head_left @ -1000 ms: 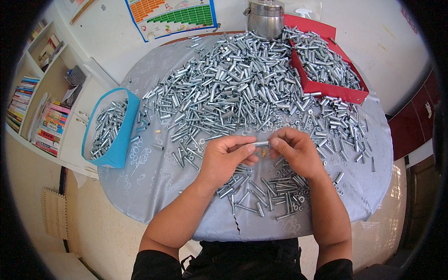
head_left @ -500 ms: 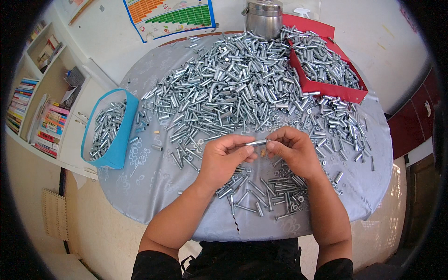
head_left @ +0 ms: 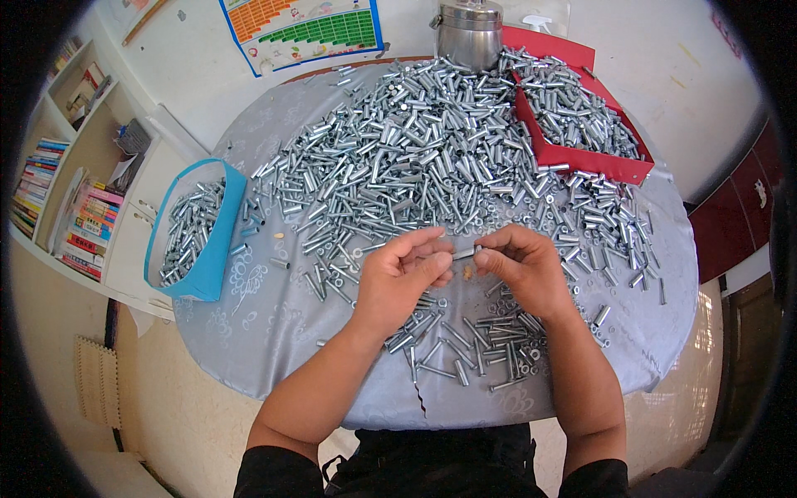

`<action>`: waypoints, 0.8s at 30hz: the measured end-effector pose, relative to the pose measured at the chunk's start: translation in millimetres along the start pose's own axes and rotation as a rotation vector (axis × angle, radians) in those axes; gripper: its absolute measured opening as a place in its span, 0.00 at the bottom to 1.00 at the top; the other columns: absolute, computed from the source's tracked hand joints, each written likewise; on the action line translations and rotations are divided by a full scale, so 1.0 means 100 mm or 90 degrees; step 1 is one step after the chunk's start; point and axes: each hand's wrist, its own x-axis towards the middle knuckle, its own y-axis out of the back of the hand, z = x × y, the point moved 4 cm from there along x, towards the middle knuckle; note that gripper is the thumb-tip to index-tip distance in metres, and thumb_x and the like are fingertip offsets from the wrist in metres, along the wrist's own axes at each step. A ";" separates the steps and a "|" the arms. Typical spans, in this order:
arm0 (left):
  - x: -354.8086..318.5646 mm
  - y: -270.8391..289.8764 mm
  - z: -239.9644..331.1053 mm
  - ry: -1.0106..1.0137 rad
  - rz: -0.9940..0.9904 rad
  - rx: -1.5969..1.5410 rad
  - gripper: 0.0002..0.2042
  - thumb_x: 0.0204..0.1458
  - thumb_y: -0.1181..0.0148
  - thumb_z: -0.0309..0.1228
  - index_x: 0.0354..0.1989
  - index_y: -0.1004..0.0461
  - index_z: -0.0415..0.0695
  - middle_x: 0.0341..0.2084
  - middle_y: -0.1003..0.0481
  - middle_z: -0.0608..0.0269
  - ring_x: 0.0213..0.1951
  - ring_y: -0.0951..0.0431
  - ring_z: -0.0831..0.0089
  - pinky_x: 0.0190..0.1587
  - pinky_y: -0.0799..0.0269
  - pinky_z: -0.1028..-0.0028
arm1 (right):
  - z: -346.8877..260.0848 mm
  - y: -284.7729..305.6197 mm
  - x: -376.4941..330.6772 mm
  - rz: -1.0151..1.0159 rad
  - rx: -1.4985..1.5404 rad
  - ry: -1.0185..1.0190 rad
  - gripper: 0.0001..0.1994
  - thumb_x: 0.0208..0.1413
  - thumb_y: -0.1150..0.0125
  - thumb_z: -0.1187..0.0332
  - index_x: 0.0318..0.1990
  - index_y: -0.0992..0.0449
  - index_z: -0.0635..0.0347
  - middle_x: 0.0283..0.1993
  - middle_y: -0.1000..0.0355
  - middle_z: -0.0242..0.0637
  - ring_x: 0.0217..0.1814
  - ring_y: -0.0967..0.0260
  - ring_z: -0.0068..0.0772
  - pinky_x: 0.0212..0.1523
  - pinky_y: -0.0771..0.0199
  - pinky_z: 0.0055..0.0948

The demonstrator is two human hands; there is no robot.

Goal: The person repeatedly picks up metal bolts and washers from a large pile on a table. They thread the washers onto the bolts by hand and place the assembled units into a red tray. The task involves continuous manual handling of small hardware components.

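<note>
Silvery loose bolts [head_left: 473,344] lie scattered on the near part of the grey-clothed desk [head_left: 274,332], just below both hands, as half a second ago. The left hand [head_left: 403,278] and right hand [head_left: 523,266] have hardly shifted, their fingers still pinched shut on the ends of one small metal sleeve [head_left: 466,251] held level between them above the cloth. Farther off, the big heap [head_left: 415,158], the blue tub [head_left: 195,232] at left and the red tray [head_left: 581,153] at far right are unchanged.
</note>
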 end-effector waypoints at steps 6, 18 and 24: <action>0.01 0.02 -0.07 0.057 -0.025 0.003 0.12 0.58 0.42 0.30 0.44 0.25 0.34 0.32 0.21 0.57 0.30 0.20 0.74 0.33 0.23 0.77 | -0.04 -0.01 -0.02 0.004 -0.010 0.015 0.08 0.54 0.36 0.74 0.40 0.24 0.68 0.33 0.24 0.35 0.34 0.27 0.23 0.37 0.27 0.22; -0.01 0.00 -0.01 0.001 -0.014 0.029 0.09 0.56 0.41 0.25 0.44 0.24 0.35 0.32 0.21 0.58 0.31 0.20 0.75 0.34 0.22 0.78 | 0.00 0.00 0.00 -0.019 0.030 0.019 0.08 0.55 0.37 0.76 0.41 0.25 0.68 0.35 0.25 0.35 0.35 0.27 0.23 0.38 0.26 0.24; -0.01 -0.03 -0.01 -0.003 -0.020 0.038 0.09 0.55 0.42 0.23 0.44 0.24 0.35 0.32 0.21 0.58 0.31 0.20 0.75 0.35 0.22 0.77 | -0.01 0.01 0.01 -0.025 0.051 0.014 0.08 0.56 0.39 0.76 0.43 0.25 0.68 0.35 0.25 0.35 0.35 0.27 0.23 0.38 0.25 0.23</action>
